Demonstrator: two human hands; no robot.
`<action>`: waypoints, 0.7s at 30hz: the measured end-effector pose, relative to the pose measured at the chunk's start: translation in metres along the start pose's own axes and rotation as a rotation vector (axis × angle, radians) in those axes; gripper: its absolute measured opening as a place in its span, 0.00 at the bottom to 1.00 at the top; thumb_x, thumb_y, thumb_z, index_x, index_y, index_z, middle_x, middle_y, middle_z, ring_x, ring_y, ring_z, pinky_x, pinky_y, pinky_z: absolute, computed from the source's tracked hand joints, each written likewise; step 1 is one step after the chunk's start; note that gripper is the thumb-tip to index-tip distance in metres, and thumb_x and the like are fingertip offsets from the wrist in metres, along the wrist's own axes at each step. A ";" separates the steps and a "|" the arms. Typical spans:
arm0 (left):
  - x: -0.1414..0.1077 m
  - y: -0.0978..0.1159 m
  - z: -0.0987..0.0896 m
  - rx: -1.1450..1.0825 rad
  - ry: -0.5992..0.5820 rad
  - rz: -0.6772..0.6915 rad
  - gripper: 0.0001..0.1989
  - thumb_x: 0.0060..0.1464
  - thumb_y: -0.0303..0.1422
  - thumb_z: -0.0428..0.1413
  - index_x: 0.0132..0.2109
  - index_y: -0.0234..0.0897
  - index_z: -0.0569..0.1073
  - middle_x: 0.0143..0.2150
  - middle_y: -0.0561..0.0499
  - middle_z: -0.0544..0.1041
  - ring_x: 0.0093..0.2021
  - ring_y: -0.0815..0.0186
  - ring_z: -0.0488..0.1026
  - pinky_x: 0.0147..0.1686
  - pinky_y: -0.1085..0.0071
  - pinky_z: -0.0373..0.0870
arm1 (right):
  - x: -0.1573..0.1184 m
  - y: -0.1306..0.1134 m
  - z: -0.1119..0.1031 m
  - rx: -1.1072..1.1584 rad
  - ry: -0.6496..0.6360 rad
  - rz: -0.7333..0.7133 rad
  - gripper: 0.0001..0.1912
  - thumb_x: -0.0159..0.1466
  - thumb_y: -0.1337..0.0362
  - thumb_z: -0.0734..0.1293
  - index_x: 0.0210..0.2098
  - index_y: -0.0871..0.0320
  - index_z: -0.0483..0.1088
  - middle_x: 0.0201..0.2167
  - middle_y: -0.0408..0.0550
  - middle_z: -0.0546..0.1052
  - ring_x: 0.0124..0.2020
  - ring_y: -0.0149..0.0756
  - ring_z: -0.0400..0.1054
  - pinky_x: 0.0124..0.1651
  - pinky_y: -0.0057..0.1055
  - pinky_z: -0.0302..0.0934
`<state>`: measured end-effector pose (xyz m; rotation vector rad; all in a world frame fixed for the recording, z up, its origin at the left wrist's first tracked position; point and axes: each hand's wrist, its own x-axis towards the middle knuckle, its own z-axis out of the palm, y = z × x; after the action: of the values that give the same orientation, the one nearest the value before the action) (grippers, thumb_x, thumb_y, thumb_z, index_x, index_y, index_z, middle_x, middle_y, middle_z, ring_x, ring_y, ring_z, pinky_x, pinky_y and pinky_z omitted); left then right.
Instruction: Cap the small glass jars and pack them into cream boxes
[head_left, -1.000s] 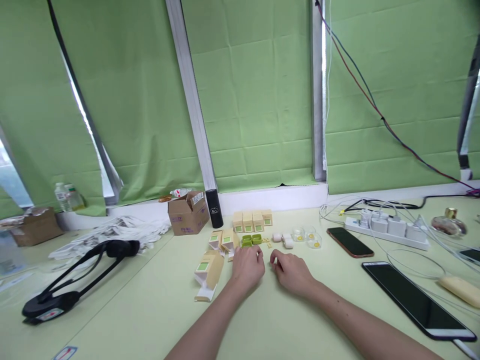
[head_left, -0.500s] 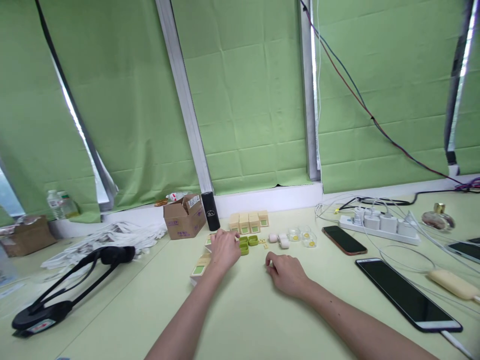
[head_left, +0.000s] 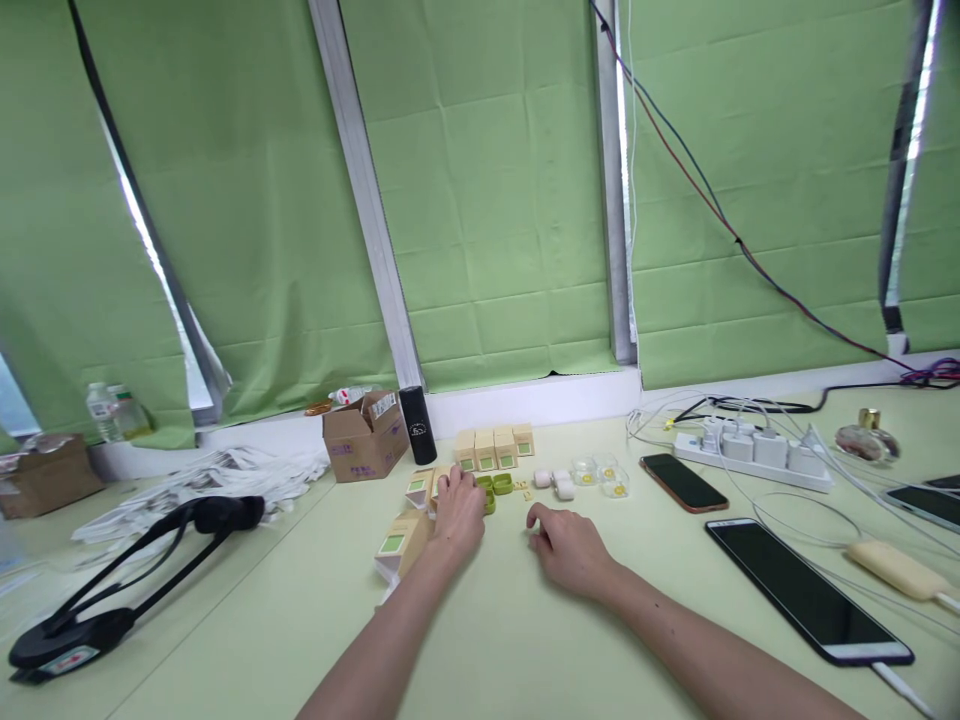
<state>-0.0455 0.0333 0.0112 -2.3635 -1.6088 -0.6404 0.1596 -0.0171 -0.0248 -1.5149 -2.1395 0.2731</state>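
My left hand [head_left: 459, 512] reaches over the small green trays [head_left: 501, 484], its fingers bent downward beside a small beige box [head_left: 440, 480]; whatever is under the fingers is hidden. To its left sit another small box [head_left: 419, 487] and a larger beige box with a green label [head_left: 403, 540]. My right hand [head_left: 568, 545] rests on the table with its fingers curled, and what they hold, if anything, is hidden. Tiny yellow pieces [head_left: 523, 489], white-pink pieces [head_left: 555, 482] and clear round cases [head_left: 602, 474] lie beyond it. A row of beige boxes [head_left: 495, 448] stands behind.
At the left are black headgear [head_left: 150, 570], white cloths [head_left: 217, 480] and a cardboard box [head_left: 365, 437] beside a black cylinder [head_left: 418, 425]. On the right lie two phones [head_left: 682, 482], [head_left: 810, 590], a power strip [head_left: 754, 458], cables and a beige power bank [head_left: 896, 570].
My left hand has shifted slightly right and down, uncovering more of the small boxes beside it. My right hand stays about where it was. The view has moved a little.
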 end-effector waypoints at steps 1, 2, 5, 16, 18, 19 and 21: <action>-0.001 0.003 -0.001 0.027 0.006 0.021 0.12 0.55 0.21 0.54 0.28 0.36 0.78 0.39 0.39 0.76 0.53 0.48 0.63 0.51 0.52 0.58 | 0.000 0.000 0.000 0.028 0.018 0.001 0.11 0.65 0.69 0.63 0.47 0.53 0.69 0.40 0.46 0.81 0.41 0.41 0.74 0.36 0.31 0.51; -0.003 0.006 -0.002 0.056 0.013 0.047 0.12 0.55 0.19 0.54 0.28 0.37 0.77 0.40 0.39 0.76 0.53 0.49 0.63 0.51 0.52 0.58 | 0.001 0.001 0.000 0.058 0.044 0.001 0.12 0.65 0.69 0.63 0.48 0.53 0.68 0.42 0.46 0.81 0.42 0.40 0.73 0.38 0.32 0.53; -0.007 0.020 -0.008 0.053 0.075 0.179 0.14 0.54 0.16 0.53 0.31 0.37 0.77 0.43 0.41 0.76 0.54 0.49 0.63 0.52 0.52 0.58 | 0.004 0.004 0.000 0.178 0.170 -0.021 0.20 0.63 0.70 0.65 0.53 0.51 0.65 0.51 0.47 0.77 0.43 0.39 0.73 0.42 0.34 0.60; -0.006 0.058 -0.033 -0.071 0.387 0.454 0.17 0.56 0.20 0.53 0.48 0.42 0.76 0.55 0.44 0.75 0.59 0.47 0.62 0.57 0.46 0.60 | 0.018 0.016 -0.014 0.763 0.517 -0.271 0.25 0.62 0.69 0.65 0.58 0.50 0.60 0.54 0.51 0.74 0.55 0.42 0.71 0.52 0.43 0.73; -0.004 0.055 -0.032 -0.146 0.406 0.431 0.22 0.54 0.20 0.53 0.54 0.41 0.73 0.57 0.43 0.75 0.60 0.47 0.62 0.58 0.45 0.61 | 0.016 0.015 -0.017 0.803 0.540 -0.275 0.24 0.63 0.69 0.65 0.57 0.50 0.60 0.55 0.52 0.74 0.56 0.42 0.71 0.53 0.43 0.73; -0.004 0.054 -0.030 -0.181 0.408 0.422 0.24 0.54 0.20 0.53 0.56 0.41 0.72 0.57 0.42 0.75 0.60 0.47 0.62 0.59 0.45 0.62 | 0.015 0.014 -0.018 0.813 0.543 -0.277 0.24 0.63 0.69 0.65 0.57 0.50 0.60 0.55 0.52 0.74 0.57 0.42 0.71 0.54 0.44 0.73; -0.004 0.049 -0.025 -0.232 0.411 0.416 0.24 0.56 0.21 0.53 0.59 0.40 0.69 0.56 0.42 0.75 0.61 0.48 0.63 0.59 0.45 0.64 | 0.013 0.012 -0.018 0.826 0.533 -0.283 0.23 0.63 0.69 0.64 0.56 0.50 0.59 0.55 0.52 0.74 0.57 0.42 0.71 0.54 0.45 0.72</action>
<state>-0.0072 0.0006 0.0345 -2.4022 -0.8803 -1.1672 0.1758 -0.0028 -0.0108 -0.6940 -1.4915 0.5046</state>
